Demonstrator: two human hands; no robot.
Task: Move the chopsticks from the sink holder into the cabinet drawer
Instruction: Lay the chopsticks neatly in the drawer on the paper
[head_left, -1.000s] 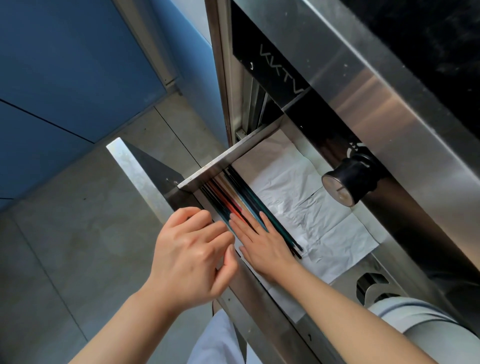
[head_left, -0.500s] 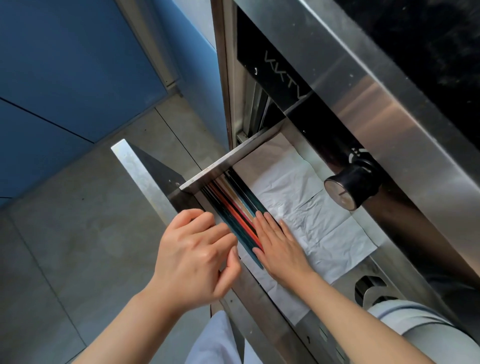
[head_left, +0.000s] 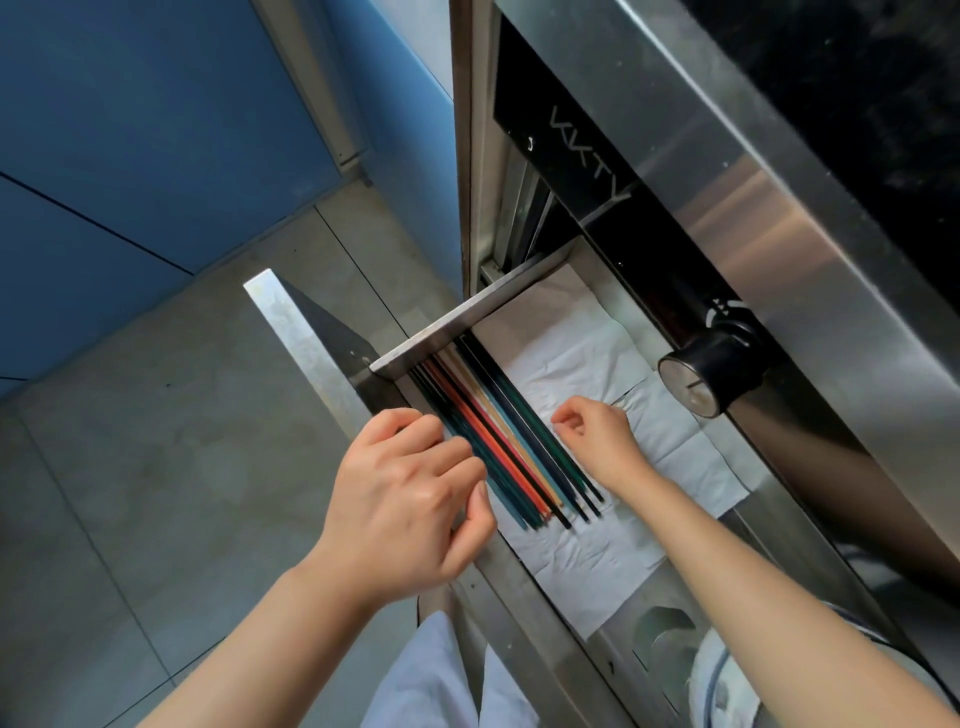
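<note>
Several chopsticks in dark green, red, tan, blue and black lie side by side on white paper inside the pulled-out steel drawer. They rest along the drawer's front left side. My left hand hovers at the drawer's front edge, fingers curled, its fingertips by the leftmost chopsticks. My right hand is loosely curled over the paper just right of the chopsticks, holding nothing.
The drawer front panel juts out over the grey tiled floor. A black round knob sticks out of the steel counter face above the drawer. Blue cabinet doors stand to the left.
My right hand has lifted off the chopsticks and drawn back to the right, fingers curling. The chopsticks now lie uncovered in a neat row. My left hand stayed at the drawer edge.
</note>
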